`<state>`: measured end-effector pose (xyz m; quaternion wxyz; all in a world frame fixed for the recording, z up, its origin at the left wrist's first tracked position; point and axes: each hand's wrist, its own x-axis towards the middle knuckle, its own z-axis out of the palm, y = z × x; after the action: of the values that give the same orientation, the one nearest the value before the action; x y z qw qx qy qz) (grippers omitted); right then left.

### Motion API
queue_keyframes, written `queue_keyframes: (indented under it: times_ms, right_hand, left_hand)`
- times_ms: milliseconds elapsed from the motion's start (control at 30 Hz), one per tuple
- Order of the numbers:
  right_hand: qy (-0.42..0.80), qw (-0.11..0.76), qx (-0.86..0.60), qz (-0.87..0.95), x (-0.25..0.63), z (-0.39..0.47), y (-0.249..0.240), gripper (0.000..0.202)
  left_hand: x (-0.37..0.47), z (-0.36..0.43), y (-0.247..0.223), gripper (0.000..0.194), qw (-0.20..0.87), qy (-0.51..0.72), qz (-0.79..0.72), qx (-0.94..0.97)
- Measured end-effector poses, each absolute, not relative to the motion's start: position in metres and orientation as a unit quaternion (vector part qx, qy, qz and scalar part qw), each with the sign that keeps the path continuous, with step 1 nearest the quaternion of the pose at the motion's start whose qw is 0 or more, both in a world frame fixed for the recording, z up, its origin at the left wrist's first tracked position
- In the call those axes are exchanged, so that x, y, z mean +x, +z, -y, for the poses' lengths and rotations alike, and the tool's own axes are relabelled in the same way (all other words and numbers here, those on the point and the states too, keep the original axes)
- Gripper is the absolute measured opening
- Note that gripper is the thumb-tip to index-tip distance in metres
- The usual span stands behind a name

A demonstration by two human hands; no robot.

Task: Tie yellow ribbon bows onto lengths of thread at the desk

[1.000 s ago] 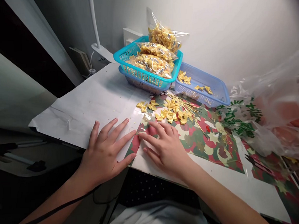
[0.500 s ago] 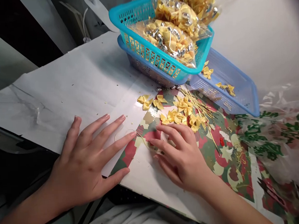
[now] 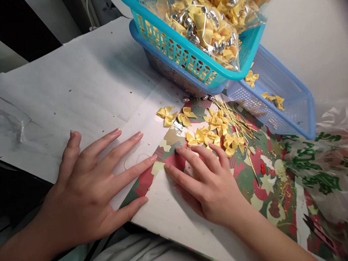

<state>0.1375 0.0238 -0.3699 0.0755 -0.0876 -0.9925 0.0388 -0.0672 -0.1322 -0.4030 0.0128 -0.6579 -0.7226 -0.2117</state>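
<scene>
My left hand (image 3: 92, 190) lies palm down with its fingers spread wide over the white paper and holds nothing. A thin, pale gold thread (image 3: 127, 160) curves on the paper beside its index finger. My right hand (image 3: 211, 186) rests on the patterned sheet, fingers apart and slightly bent; its thumb is hidden underneath. The right index fingertip is close to the left one. Beyond the right fingertips lie several yellow ribbon bows (image 3: 218, 121). Two more bows (image 3: 166, 115) sit a little to the left.
Gold wire ties (image 3: 236, 118) are heaped behind the bows. A turquoise basket (image 3: 170, 35) with bagged bows and silver beads sits on a blue basket (image 3: 166, 66). Another blue basket (image 3: 301, 99) holds loose bows. At right are a plastic bag (image 3: 326, 159) and pink-handled scissors (image 3: 320, 232).
My right hand has slid slightly left, its index fingertip nearer my left one. The fingers of my right hand are straighter. The view has shifted, bringing the baskets closer.
</scene>
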Motion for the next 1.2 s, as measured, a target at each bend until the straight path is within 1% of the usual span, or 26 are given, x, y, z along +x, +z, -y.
queue_keyframes:
  times_ms: [200,467,567,767,900,1133,1200]
  right_hand:
    - [0.03,0.087,-0.097,0.991,0.14,-0.024,-0.371,0.035]
    - [0.043,0.099,-0.122,0.987,0.142,-0.024,-0.375,0.038]
    - [0.036,0.1,-0.115,0.988,0.142,-0.023,-0.372,0.036]
    - [0.048,0.093,-0.085,0.991,0.134,-0.02,-0.366,0.037]
    - [0.041,0.086,-0.088,0.991,0.129,-0.02,-0.369,0.035]
    - [0.038,0.102,-0.101,0.989,0.134,-0.026,-0.369,0.031]
    - [0.05,0.11,-0.107,0.987,0.135,-0.025,-0.368,0.029]
  left_hand:
    - [-0.067,0.131,-0.401,0.043,0.027,-0.211,0.722,-0.659]
    - [-0.064,0.133,-0.404,0.032,0.028,-0.25,0.729,-0.637]
    - [-0.067,0.132,-0.404,0.034,0.031,-0.247,0.715,-0.653]
    - [-0.073,0.132,-0.407,0.043,0.077,-0.223,0.672,-0.702]
    - [-0.072,0.132,-0.406,0.04,0.064,-0.24,0.684,-0.686]
    - [-0.071,0.131,-0.406,0.039,0.058,-0.246,0.684,-0.684]
    - [-0.07,0.131,-0.406,0.035,0.061,-0.251,0.688,-0.678]
